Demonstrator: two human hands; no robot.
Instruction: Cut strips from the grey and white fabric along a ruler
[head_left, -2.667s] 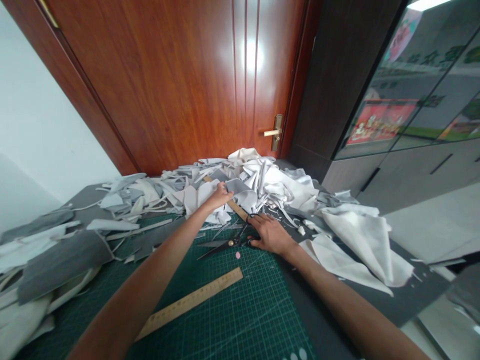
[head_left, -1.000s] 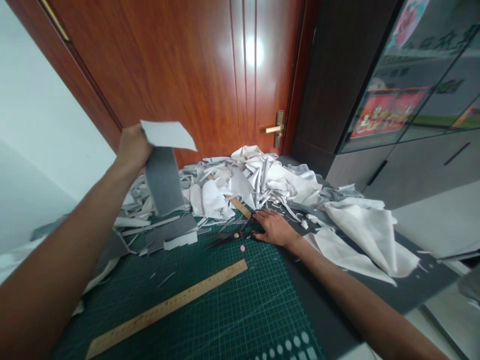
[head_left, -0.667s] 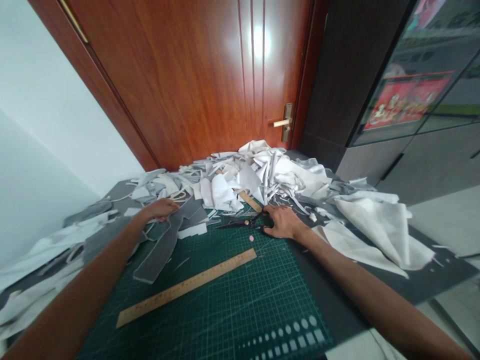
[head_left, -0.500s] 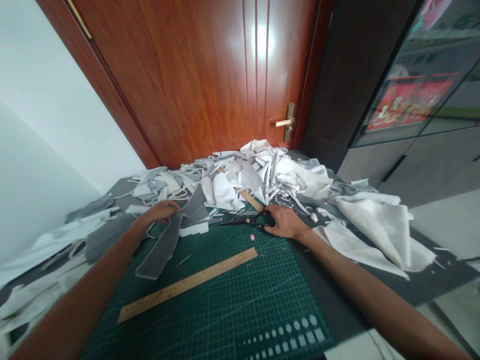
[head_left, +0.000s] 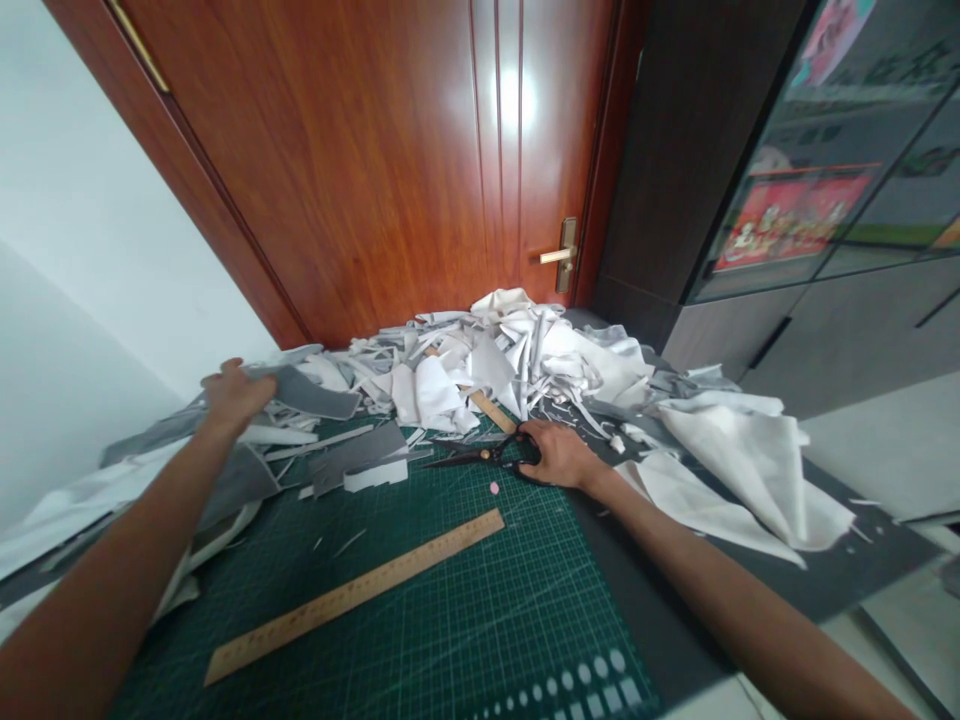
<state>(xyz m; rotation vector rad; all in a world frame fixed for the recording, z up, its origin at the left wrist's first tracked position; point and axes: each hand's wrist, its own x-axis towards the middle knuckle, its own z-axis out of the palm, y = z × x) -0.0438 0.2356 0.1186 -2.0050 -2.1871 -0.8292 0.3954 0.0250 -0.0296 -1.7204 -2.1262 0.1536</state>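
Observation:
My left hand (head_left: pixel 236 395) is closed on a long grey fabric strip (head_left: pixel 319 397), held over the scraps at the back left. In my right hand (head_left: pixel 559 452) are the handles of black scissors (head_left: pixel 480 456), whose blades point left, slightly parted, low over the green cutting mat (head_left: pixel 420 620). Left of the blade tips lie a grey fabric piece (head_left: pixel 371 448) and a white piece (head_left: pixel 379 475). A wooden ruler (head_left: pixel 356 595) rests slantwise on the mat nearer to me. A small pink disc (head_left: pixel 494 488) sits just below the scissors.
A heap of white and grey fabric scraps (head_left: pixel 487 365) lies along the back against a brown door (head_left: pixel 360 170). Another ruler (head_left: pixel 491 410) sticks out from under it. Cream cloth (head_left: pixel 735 470) covers the right of the dark table; more cloth lies left. A dark cabinet (head_left: pixel 675 150) stands back right.
My left hand has moved left and back, lifting the grey strip off the mat toward the scraps at the back left. My right hand stays with the scissors. The view has shifted slightly.

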